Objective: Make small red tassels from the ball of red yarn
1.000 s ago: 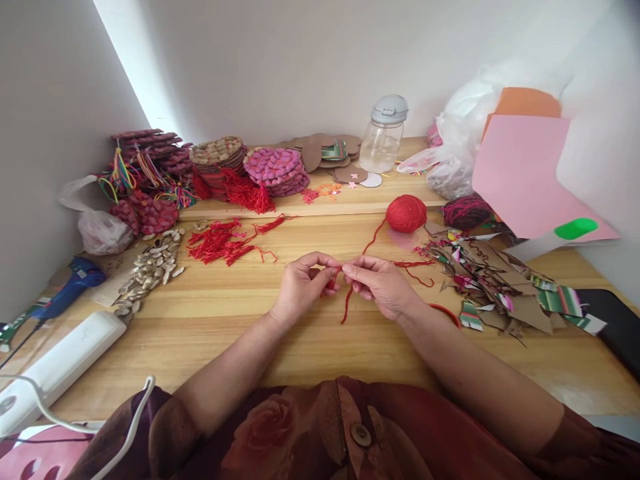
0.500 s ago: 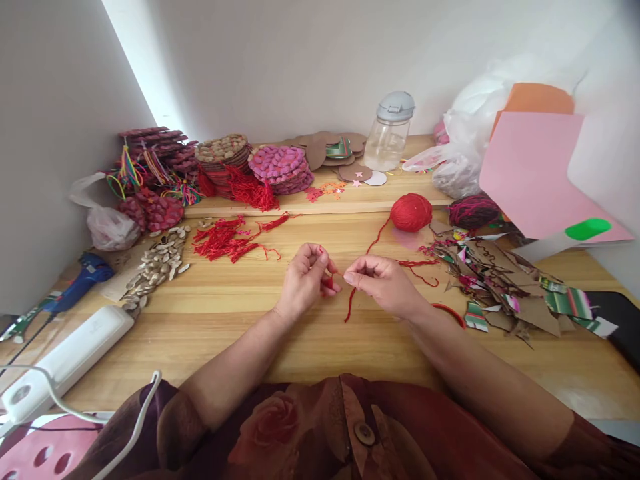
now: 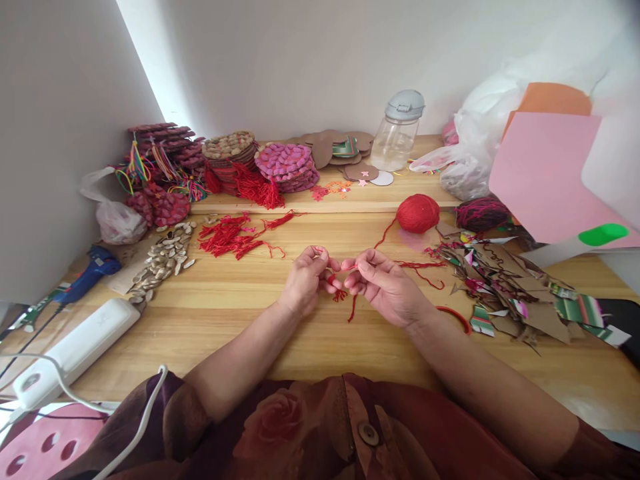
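Observation:
My left hand (image 3: pixel 306 280) is closed on a small red yarn tassel (image 3: pixel 339 294), whose strands hang out below the fingers. A thin piece of red yarn (image 3: pixel 346 269) stretches from it to my right hand (image 3: pixel 387 283), which pinches the other end between thumb and forefinger. Beneath my right hand a loose yarn end lies on the table, and a strand leads up to the red yarn ball (image 3: pixel 418 213). Left of my hands lies a heap of red tassels (image 3: pixel 225 237). Cut red strands (image 3: pixel 423 265) rest just beyond my right hand.
Cardboard scraps (image 3: pixel 520 287) and a dark yarn ball (image 3: pixel 481 213) lie at right. A raised shelf holds stacked decorated discs (image 3: pixel 286 163) and a bottle (image 3: pixel 397 137). Seed shells (image 3: pixel 163 260), a blue glue gun (image 3: pixel 93 273) and a white power strip (image 3: pixel 75 353) are at left.
My right hand has turned, its fingers opening out more while pinching the yarn. The tassel strands now show below my left hand. The whole view has shifted slightly.

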The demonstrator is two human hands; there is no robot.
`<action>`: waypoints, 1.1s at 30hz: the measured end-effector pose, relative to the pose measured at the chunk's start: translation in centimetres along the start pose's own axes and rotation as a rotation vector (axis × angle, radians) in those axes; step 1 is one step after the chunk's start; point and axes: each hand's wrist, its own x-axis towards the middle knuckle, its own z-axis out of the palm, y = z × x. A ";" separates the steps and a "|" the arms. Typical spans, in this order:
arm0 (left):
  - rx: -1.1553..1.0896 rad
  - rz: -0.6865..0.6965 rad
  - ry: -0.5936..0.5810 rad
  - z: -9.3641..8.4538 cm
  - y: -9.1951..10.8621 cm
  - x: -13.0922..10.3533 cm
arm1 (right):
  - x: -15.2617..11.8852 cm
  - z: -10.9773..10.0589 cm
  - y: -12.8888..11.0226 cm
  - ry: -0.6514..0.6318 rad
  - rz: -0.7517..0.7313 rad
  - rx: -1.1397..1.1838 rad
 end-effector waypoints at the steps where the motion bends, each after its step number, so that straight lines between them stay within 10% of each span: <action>1: -0.008 -0.007 0.001 0.0 0.0 0.0 | 0.0 0.1 0.1 -0.004 0.023 0.030; 10: -0.064 0.035 0.056 0.6 0.0 -0.5 | -0.1 0.4 0.7 -0.044 0.144 -0.039; 20: 0.436 0.150 -0.118 0.3 0.1 -1.1 | 0.2 -0.5 0.9 -0.097 0.213 -0.244; 28: 0.487 0.091 -0.139 0.1 0.5 -0.8 | 1.0 -1.8 -0.3 0.105 0.117 -0.012; 33: 0.622 0.288 -0.185 -0.3 0.2 -0.6 | 1.2 -2.3 -0.2 0.171 0.055 0.014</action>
